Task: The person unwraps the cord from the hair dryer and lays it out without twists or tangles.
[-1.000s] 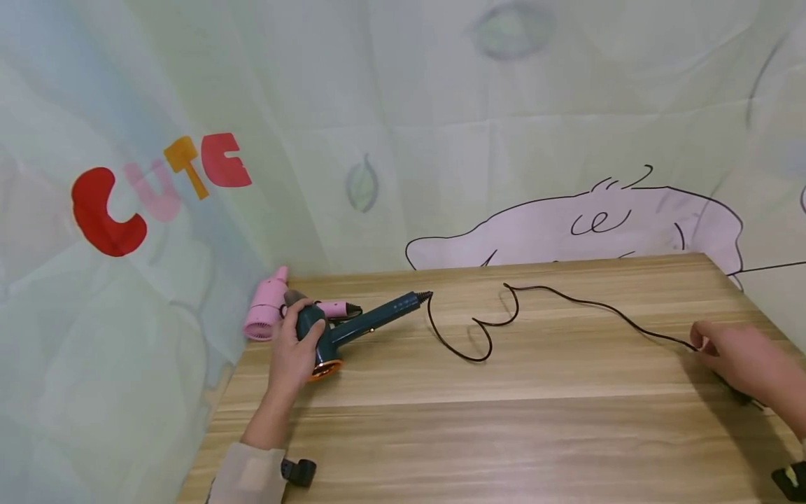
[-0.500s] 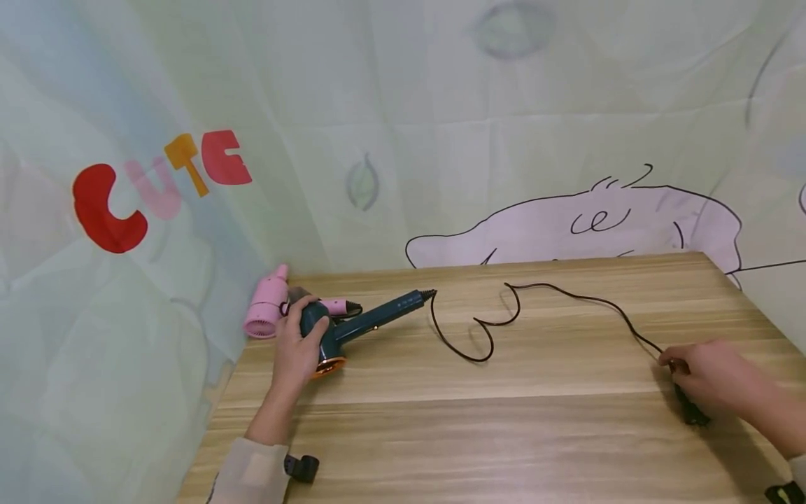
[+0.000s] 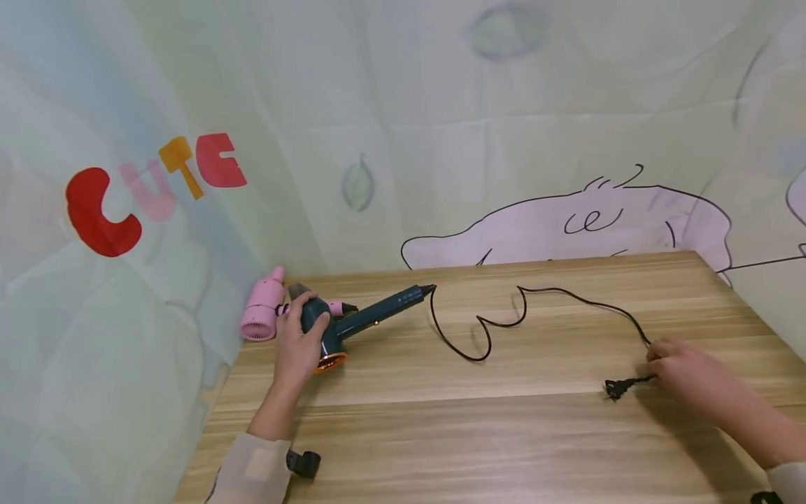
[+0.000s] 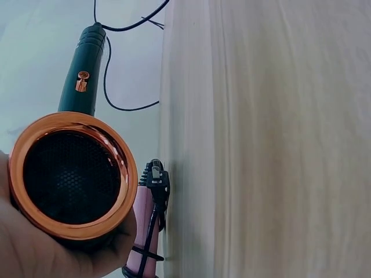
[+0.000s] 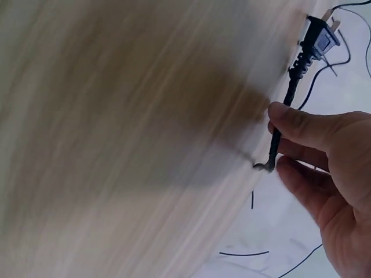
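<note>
A dark green hair dryer (image 3: 378, 313) with a copper-coloured rim (image 4: 72, 233) lies in my left hand (image 3: 299, 346), which grips it round the barrel. Its handle points to the right, and from the handle's end a thin black cord (image 3: 448, 346) loops across the table. At the right my right hand (image 3: 689, 381) pinches the cord between thumb and fingers, close to the plug. In the right wrist view the two-pin black plug (image 5: 320, 39) sticks out beyond the thumb.
Behind the left hand, in the table's far left corner, lies a pink hair dryer (image 3: 264, 308) with its cord bundled at the handle. The wooden table (image 3: 478, 448) meets printed fabric walls (image 3: 315, 175) at the left and back.
My right hand has moved left with the cord, and the plug has swung round to point left. The left hand with the green hair dryer has hardly moved.
</note>
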The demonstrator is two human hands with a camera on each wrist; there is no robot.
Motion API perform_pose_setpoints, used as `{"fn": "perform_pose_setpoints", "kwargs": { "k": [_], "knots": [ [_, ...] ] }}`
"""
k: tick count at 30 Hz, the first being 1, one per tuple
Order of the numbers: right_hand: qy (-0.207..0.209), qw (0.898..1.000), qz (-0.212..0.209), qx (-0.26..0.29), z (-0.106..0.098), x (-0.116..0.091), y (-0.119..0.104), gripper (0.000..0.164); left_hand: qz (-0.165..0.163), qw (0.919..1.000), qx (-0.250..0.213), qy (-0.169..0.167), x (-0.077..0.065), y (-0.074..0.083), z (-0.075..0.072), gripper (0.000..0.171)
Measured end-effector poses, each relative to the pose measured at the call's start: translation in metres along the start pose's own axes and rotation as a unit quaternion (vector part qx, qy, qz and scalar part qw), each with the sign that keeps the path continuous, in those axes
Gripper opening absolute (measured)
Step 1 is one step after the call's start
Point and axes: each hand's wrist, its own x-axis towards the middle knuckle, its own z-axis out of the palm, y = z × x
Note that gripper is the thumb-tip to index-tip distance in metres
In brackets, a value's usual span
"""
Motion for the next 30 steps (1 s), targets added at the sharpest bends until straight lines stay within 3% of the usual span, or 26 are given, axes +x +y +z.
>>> {"fn": "perform_pose_setpoints", "kwargs": {
  "k": [5, 8, 13, 22, 30],
  "knots": [
    [-0.042, 0.998, 0.038, -0.014, -0.003, -0.001, -0.005, 0.026, 0.005, 1.0000, 0.002, -0.002, 0.000, 0.004, 0.006, 0.048],
    [-0.046, 0.998, 0.042, -0.015, -0.002, 0.000, -0.011, 0.027, 0.006, 1.0000, 0.002, -0.005, 0.001, 0.009, 0.010, 0.048],
    [-0.055, 0.998, 0.007, -0.010, 0.003, 0.016, -0.041, 0.030, -0.001, 0.9999, -0.005, -0.010, 0.002, 0.015, 0.016, 0.048],
    [-0.104, 0.992, -0.059, 0.031, 0.006, 0.067, -0.118, 0.027, 0.001, 0.9998, -0.018, -0.009, 0.005, 0.019, 0.025, 0.048],
    [-0.099, 0.988, -0.114, 0.015, 0.019, 0.105, -0.152, 0.017, 0.000, 0.9998, -0.016, -0.015, 0.008, 0.020, 0.031, 0.049]
  ]
}}
